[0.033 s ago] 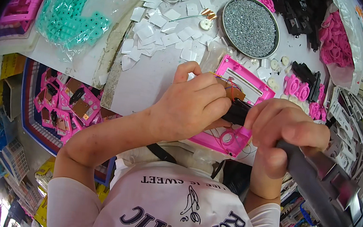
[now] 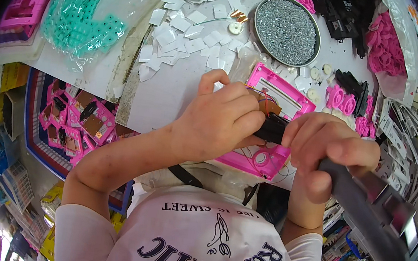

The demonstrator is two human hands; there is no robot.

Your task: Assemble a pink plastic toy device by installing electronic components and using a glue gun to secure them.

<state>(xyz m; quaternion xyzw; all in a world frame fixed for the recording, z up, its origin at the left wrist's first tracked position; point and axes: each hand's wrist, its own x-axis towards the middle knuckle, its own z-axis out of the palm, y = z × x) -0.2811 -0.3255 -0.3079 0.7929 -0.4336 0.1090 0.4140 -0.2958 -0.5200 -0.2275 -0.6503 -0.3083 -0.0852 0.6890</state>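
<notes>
A pink plastic casing (image 2: 282,160) lies at the table's near edge, holding a brown circuit board (image 2: 271,107), thin coloured wires and a black plastic part (image 2: 271,130). My left hand (image 2: 223,119) rests over the casing's left side with bent fingers closed against it, the forefinger crooked up; its fingertips are mostly hidden. Over the casing's right edge, my right hand (image 2: 330,145) grips a dark grey handheld tool (image 2: 361,212), which looks like an electric screwdriver. The tool's body reaches to the lower right, blurred. Its front end is hidden by the hand, beside the black part.
A round metal bowl of screws (image 2: 287,31) stands beyond the casing, with white paper squares (image 2: 171,37) to its left. Pink rings (image 2: 340,98) and black parts (image 2: 350,84) lie right. A bag of green pieces (image 2: 94,22) and a basket of pink casings (image 2: 71,166) are left.
</notes>
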